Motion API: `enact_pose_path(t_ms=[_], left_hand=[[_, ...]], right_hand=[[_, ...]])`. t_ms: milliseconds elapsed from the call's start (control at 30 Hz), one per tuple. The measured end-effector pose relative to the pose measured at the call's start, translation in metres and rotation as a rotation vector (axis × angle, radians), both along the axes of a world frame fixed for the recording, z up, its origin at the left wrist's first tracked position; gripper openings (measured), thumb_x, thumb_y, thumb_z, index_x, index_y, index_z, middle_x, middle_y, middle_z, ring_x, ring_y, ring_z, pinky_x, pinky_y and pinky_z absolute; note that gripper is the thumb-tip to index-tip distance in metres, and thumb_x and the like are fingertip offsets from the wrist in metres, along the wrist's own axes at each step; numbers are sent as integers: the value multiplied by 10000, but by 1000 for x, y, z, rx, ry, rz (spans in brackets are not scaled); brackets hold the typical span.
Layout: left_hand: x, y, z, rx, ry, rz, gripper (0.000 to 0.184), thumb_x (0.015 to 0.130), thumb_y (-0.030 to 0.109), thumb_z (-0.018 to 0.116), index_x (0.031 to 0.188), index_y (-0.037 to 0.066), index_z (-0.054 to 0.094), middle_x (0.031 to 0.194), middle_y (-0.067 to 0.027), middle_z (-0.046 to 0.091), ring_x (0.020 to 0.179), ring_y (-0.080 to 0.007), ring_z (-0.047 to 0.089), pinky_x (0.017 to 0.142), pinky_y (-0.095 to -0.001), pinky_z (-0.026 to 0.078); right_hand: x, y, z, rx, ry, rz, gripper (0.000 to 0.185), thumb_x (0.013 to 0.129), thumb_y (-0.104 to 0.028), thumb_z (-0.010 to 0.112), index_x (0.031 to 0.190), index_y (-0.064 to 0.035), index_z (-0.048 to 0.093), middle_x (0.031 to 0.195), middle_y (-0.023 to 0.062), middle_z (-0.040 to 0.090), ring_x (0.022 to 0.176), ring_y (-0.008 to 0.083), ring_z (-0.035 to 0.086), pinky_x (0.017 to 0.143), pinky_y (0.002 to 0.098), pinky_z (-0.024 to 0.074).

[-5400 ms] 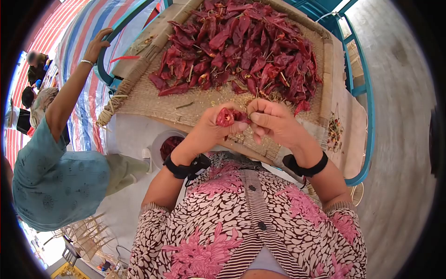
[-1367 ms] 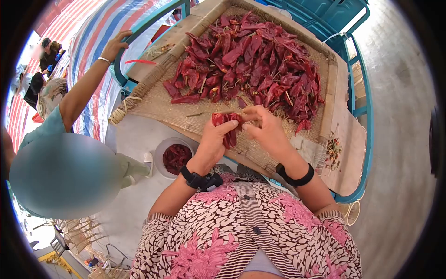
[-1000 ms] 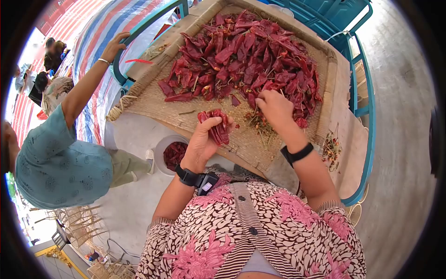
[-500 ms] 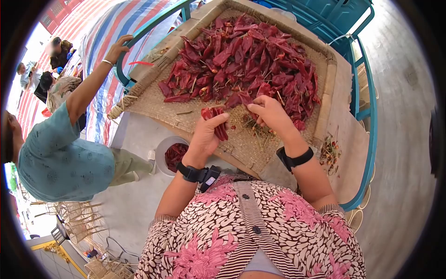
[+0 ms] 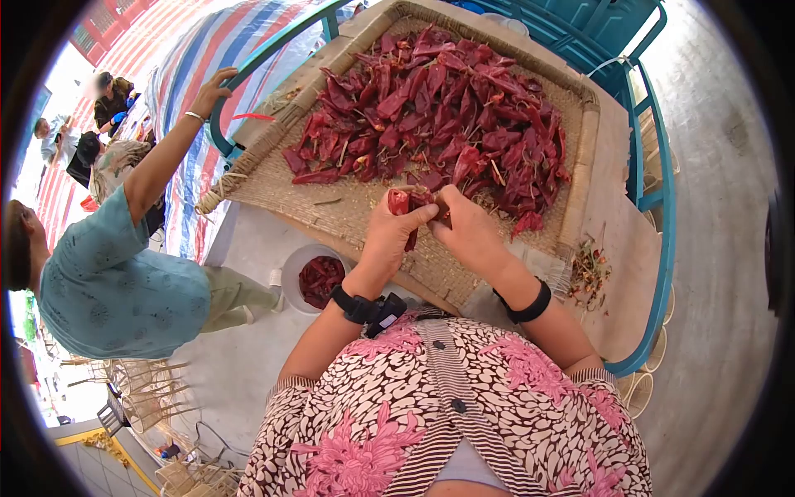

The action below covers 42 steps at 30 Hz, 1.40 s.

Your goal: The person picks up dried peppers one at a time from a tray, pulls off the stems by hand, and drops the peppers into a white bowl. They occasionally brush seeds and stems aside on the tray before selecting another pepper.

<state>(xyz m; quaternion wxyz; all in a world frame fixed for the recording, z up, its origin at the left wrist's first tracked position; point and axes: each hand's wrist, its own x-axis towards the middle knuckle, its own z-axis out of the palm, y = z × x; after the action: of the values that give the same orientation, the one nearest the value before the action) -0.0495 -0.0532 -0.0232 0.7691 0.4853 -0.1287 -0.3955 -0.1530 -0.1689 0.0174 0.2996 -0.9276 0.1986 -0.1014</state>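
Several dried red peppers [image 5: 399, 202] are bunched in my left hand [image 5: 383, 242], its thumb pressed over them. My right hand [image 5: 470, 236] meets it from the right, its fingers pinched at the end of a dark red pepper between the two hands; the fingertips are partly hidden. Both hands are over the near edge of a woven tray [image 5: 277, 178]. A large heap of dried red peppers [image 5: 431, 108] covers the tray's far part. Below and left of my left hand stands a pale bucket [image 5: 290, 277] with red peppers in it.
The tray lies on a cart with a teal rail [image 5: 662, 273]. Stems and scraps [image 5: 588, 272] lie at its right. At the left a person in a teal shirt [image 5: 124, 298] holds the rail. Baskets [image 5: 141, 406] stand at lower left; people sit beyond.
My right hand went to the heap's near edge, took a pepper and came back left to my left hand. My left hand has risen slightly to meet it, keeping its bunch.
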Motion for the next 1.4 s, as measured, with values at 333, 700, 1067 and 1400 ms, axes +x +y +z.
enact_pose_path(t_ms=[333, 700, 1067, 1400], left_hand=[[-2, 9, -8, 66, -394, 10, 247, 807, -9, 711, 1027, 0, 599, 871, -12, 622, 792, -75, 567, 690, -226, 471], [-8, 15, 4, 317, -947, 83, 143, 791, 12, 701, 892, 27, 601, 760, 13, 600, 647, -90, 523, 588, -258, 441], [16, 44, 26, -96, -37, -395, 226, 769, -30, 716, 941, 47, 590, 843, -26, 615, 672, -105, 574, 581, -233, 447], [16, 37, -10, -392, 155, -466, 223, 742, -51, 695, 903, 48, 577, 886, -43, 577, 802, -157, 571, 699, -291, 458]], right_hand=[[-3, -2, 33, -67, -240, 167, 239, 863, -144, 650, 1083, -73, 590, 938, 98, 610, 768, 261, 647, 643, 351, 516], [-3, 10, 0, -639, -208, 241, 127, 808, -87, 664, 893, -40, 582, 764, 99, 545, 637, 225, 619, 551, 315, 515], [-12, -11, 21, 1547, -49, 184, 107, 953, -125, 602, 966, -19, 594, 804, 20, 613, 639, 92, 596, 595, 248, 535], [-17, -1, -15, 2258, -88, 185, 112, 981, -125, 550, 1022, -25, 578, 816, 33, 624, 692, 87, 595, 584, 247, 529]])
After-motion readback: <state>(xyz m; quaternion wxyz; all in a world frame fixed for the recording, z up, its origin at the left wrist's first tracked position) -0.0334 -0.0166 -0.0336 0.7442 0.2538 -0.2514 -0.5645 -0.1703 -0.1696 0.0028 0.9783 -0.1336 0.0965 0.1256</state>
